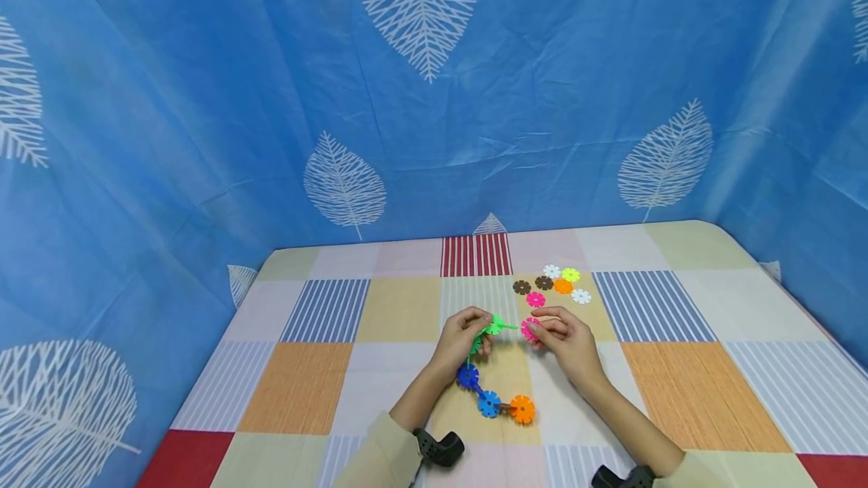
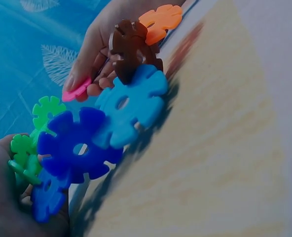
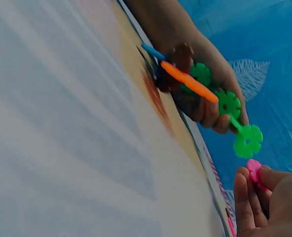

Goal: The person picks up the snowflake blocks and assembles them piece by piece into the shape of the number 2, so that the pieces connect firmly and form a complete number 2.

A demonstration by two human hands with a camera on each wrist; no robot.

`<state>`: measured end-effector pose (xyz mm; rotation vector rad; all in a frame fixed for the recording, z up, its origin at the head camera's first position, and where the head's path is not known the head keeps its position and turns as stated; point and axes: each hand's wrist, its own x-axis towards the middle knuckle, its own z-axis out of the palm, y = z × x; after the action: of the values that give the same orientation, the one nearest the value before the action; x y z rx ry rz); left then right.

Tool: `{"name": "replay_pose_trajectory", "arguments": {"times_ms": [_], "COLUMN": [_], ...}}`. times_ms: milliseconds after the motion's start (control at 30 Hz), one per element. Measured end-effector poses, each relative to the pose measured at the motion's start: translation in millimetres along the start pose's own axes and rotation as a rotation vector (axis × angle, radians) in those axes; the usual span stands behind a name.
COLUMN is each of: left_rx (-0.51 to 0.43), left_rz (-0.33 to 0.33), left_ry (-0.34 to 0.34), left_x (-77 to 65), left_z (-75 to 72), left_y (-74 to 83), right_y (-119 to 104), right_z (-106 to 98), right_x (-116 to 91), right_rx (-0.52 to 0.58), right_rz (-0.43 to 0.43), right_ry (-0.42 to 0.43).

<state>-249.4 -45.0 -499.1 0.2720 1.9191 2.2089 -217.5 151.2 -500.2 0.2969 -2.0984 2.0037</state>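
Note:
My left hand [image 1: 461, 341] grips the green end of a chain of notched plastic discs. From there the chain runs through dark blue discs [image 2: 79, 145], a light blue disc [image 2: 133, 103] and a brown disc [image 2: 131, 49] to an orange disc [image 1: 522, 410] at its lower end. A bright green disc [image 3: 247, 141] sticks out past the left fingertips toward the right. Between thumb and fingers, my right hand [image 1: 566, 341] pinches a pink disc [image 3: 254, 170]. The pink disc is held close to the outermost green disc, with a small gap showing between them.
Beyond the hands, several loose discs lie on the patchwork cloth [image 1: 400, 315]: a pink disc [image 1: 536, 299], brown discs [image 1: 521, 287], an orange disc [image 1: 563, 286], a yellow disc [image 1: 571, 275] and white discs [image 1: 581, 296]. A blue leaf-patterned curtain [image 1: 502, 96] encloses the back and sides.

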Motion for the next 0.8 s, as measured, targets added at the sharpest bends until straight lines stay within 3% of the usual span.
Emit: {"name": "replay_pose_trajectory", "arguments": {"times_ms": [267,533,800], "left_rx": [0.004,0.040,0.088], "left_rz": [0.002,0.015,0.040], "left_ry": [-0.012,-0.042,-0.066], "left_x": [-0.6,-1.8,-13.7], "left_z": [-0.2,0.3,7.2], "left_y": [0.3,1.4,24.2], "right_y": [-3.2,0.6,2.4], "right_z": [9.3,9.8,11.7], "right_x": [-2.7,-2.6,-2.4], "right_rx": [0.032,0.059,0.098], "right_rz": [0.086,0.107,0.130], "right_ry": [0.039,-0.002,-0.016]}}
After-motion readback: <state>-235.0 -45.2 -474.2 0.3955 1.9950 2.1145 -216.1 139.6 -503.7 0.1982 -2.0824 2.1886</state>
